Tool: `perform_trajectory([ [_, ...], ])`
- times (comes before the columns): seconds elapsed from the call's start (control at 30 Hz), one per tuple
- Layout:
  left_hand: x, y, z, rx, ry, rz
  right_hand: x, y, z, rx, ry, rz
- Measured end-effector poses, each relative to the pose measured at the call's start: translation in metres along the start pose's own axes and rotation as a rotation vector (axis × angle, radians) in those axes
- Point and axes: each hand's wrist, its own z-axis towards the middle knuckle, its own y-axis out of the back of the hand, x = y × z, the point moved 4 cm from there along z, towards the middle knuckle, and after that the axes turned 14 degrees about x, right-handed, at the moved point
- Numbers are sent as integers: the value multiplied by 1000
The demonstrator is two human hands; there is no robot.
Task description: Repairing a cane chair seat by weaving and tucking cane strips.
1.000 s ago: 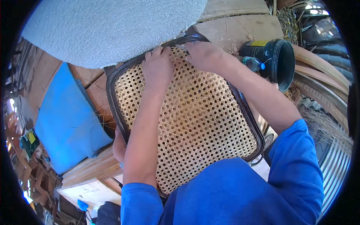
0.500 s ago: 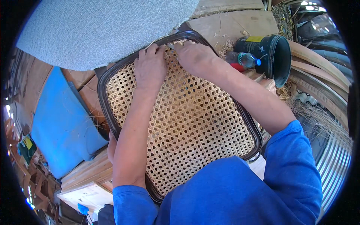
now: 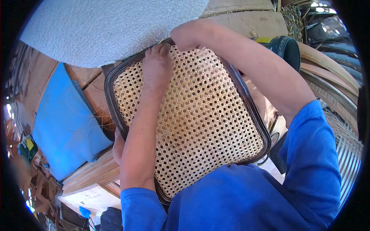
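Observation:
A woven cane panel [image 3: 208, 123] with open holes fills a dark brown rounded frame [image 3: 110, 92], tilted in front of my body. My left hand [image 3: 157, 67] is closed over the far rim, its fingers bent over the edge and the palm against the cane. At the far edge, to the right of it, my right hand [image 3: 189, 36] is bent sharply at the wrist. Its fingers are hidden behind the hand, so what they hold does not show. Both forearms reach across the panel's sides.
Beyond the frame lies a pale blue-grey textured cloth [image 3: 108, 32]. A blue sheet [image 3: 67, 127] leans at the left, above stacked wood [image 3: 92, 175]. To the right are a dark green bucket [image 3: 289, 52], curved wooden strips [image 3: 327, 65] and corrugated sheeting [image 3: 348, 169].
My right hand has lifted and turned at the far rim, its elbow swinging out to the right, and its forearm now covers the bottle and part of the bucket. My left hand stays at the rim.

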Motion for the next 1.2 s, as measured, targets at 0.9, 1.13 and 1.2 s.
perform_trajectory([
  [0.9, -13, 8, 17, 416, 177, 93, -54, -56, 34, -163, -21, -30],
  [1.13, -13, 12, 18, 398, 156, 122, -46, -35, 31, -117, -26, 11],
  [1.2, -15, 9, 12, 330, 138, 142, -52, -30, 25, -3, -117, 326],
])
